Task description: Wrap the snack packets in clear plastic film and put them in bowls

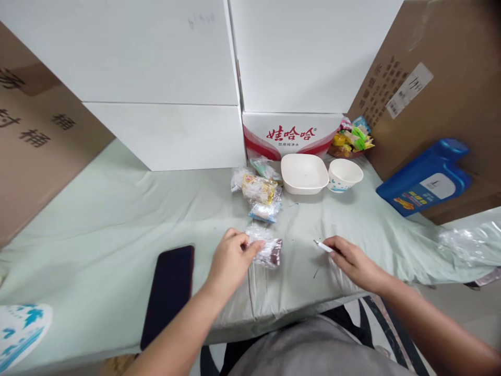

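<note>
My left hand (234, 257) pinches the left end of a small clear plastic packet (270, 251) with something dark red-brown at its right end. The packet lies low over the cloth in front of me. To its right, my right hand (354, 261) grips a slim white pen (323, 246), its tip pointing left and away from me. Short dark marks show on the cloth near it. Just beyond the packet lies a pile of wrapped snack packets (260, 189), one yellow and one blue-edged at the front. The inside of my left grip is hidden.
A white square bowl (305, 189) and a paper cup (340, 184) stand behind, near a basket of bright snacks (354, 138). White boxes (195, 136) wall off the back. A blue bottle (425, 180) leans right; a phone (168, 295) lies left.
</note>
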The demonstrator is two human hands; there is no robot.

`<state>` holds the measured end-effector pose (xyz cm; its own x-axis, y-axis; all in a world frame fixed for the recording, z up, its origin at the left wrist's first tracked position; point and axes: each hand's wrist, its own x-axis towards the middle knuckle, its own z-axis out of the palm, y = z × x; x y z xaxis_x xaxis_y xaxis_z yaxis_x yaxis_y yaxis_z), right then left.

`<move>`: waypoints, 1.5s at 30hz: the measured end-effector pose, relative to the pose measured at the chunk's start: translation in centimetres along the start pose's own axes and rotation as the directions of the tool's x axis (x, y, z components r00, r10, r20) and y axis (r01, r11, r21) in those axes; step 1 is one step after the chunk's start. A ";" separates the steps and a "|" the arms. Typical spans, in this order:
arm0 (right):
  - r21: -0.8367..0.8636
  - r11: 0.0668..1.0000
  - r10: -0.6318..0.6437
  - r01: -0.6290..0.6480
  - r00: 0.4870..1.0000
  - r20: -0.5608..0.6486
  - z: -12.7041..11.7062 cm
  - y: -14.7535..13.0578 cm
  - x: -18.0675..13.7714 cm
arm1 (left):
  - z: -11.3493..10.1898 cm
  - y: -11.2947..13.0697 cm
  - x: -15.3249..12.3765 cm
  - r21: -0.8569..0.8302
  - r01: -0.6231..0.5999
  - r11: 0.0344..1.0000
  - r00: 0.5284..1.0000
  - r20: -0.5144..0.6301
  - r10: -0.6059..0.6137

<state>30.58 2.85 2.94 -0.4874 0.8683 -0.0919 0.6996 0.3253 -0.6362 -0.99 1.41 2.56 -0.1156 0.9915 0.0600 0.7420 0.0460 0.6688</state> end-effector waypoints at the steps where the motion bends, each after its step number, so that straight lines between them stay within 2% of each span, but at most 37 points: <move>1: 0.021 0.999 -0.024 0.024 1.000 0.007 0.7 -0.6 0.2 | 1.2 0.2 -0.8 -0.072 -0.029 0.997 0.999 -0.045 0.026; 4: 0.000 0.997 -0.072 0.072 0.997 -0.033 1.7 -1.6 1.0 | 4.4 0.6 -2.8 -0.198 -0.106 0.975 0.992 -0.094 0.088; 7: -0.106 0.987 -0.129 0.119 0.987 -0.092 1.5 -2.4 1.6 | 6.2 0.6 -3.9 -0.226 -0.139 0.964 0.986 -0.119 0.114; 9: -0.217 0.955 -0.221 0.204 0.974 -0.055 1.4 -3.4 2.1 | 6.5 0.3 -4.2 -0.233 -0.150 0.961 0.984 -0.134 0.121; 11: -0.352 0.888 -0.306 0.297 0.951 0.031 1.7 -4.8 2.6 | 6.5 0.1 -4.3 -0.241 -0.151 0.959 0.983 -0.135 0.121; 13: -0.473 0.811 -0.330 0.345 0.937 0.117 2.1 -6.0 3.1 | 6.5 -0.2 -4.3 -0.240 -0.151 0.959 0.983 -0.135 0.121; 17: -0.594 0.740 -0.236 0.315 0.949 0.210 1.4 -6.0 3.5 | 6.5 -0.5 -4.5 -0.210 -0.151 0.966 0.981 -0.152 0.120; 21: -0.671 0.734 -0.034 0.103 0.993 0.115 -1.4 -2.3 2.6 | 6.4 -0.6 -4.7 -0.217 -0.148 0.965 0.984 -0.130 0.121; 23: -0.703 0.711 0.072 -0.013 0.996 0.055 -2.3 -0.3 1.9 | 6.4 -0.6 -4.7 -0.230 -0.151 0.961 0.985 -0.116 0.127; 25: -0.680 0.730 0.071 -0.061 0.997 -0.013 -2.2 0.7 1.4 | 6.5 -0.5 -4.6 -0.235 -0.143 0.961 0.987 -0.113 0.119; 26: -0.636 0.771 0.016 -0.043 0.999 -0.048 -1.8 0.7 1.3 | 6.6 -0.4 -4.5 -0.232 -0.137 0.963 0.987 -0.113 0.113; 29: -0.423 0.887 -0.251 0.187 0.963 -0.102 0.1 -1.0 1.7 | 6.3 0.1 -4.1 -0.203 -0.161 0.966 0.983 -0.117 0.139; 31: -0.321 0.882 -0.386 0.344 0.919 -0.076 1.5 -2.7 2.5 | 5.9 0.3 -4.0 -0.191 -0.206 0.960 0.976 -0.108 0.188; 32: -0.292 0.878 -0.415 0.380 0.908 -0.065 1.9 -3.3 2.9 | 5.6 0.4 -3.9 -0.195 -0.213 0.958 0.975 -0.108 0.195; 34: -0.245 0.900 -0.390 0.360 0.917 -0.088 2.4 -3.6 3.8 | 5.1 0.0 -3.9 -0.233 -0.163 0.959 0.982 -0.133 0.134; 37: -0.174 0.967 -0.224 0.188 0.951 -0.213 2.0 -2.1 4.1 | 4.2 -1.5 -4.1 -0.387 -0.028 0.922 0.978 -0.202 -0.055; 40: -0.166 0.982 -0.139 0.093 0.946 -0.291 0.8 -0.7 3.1 | 3.1 -2.8 -4.7 -0.458 -0.038 0.888 0.938 -0.322 -0.126; 42: -0.215 0.969 -0.196 0.124 0.913 -0.357 0.0 -1.0 1.9 | 2.3 -2.8 -5.4 -0.338 -0.158 0.928 0.872 -0.488 -0.029; 43: -0.244 0.956 -0.252 0.163 0.882 -0.398 -0.2 -1.6 1.4 | 1.9 -2.5 -5.7 -0.248 -0.250 0.936 0.835 -0.545 0.079; 44: -0.267 0.936 -0.326 0.229 0.848 -0.418 -0.4 -2.4 0.8 | 1.6 -2.0 -6.1 -0.163 -0.359 0.919 0.802 -0.557 0.215; 45: -0.277 0.905 -0.415 0.324 0.820 -0.396 -0.5 -3.3 0.4 | 1.3 -1.4 -6.3 -0.101 -0.468 0.878 0.776 -0.521 0.354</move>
<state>28.40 2.33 5.39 -0.4826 0.7249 0.4916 0.6199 0.6792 -0.3930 -0.44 -4.78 0.26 -0.1712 0.7226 0.6697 0.6386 -0.4362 0.6339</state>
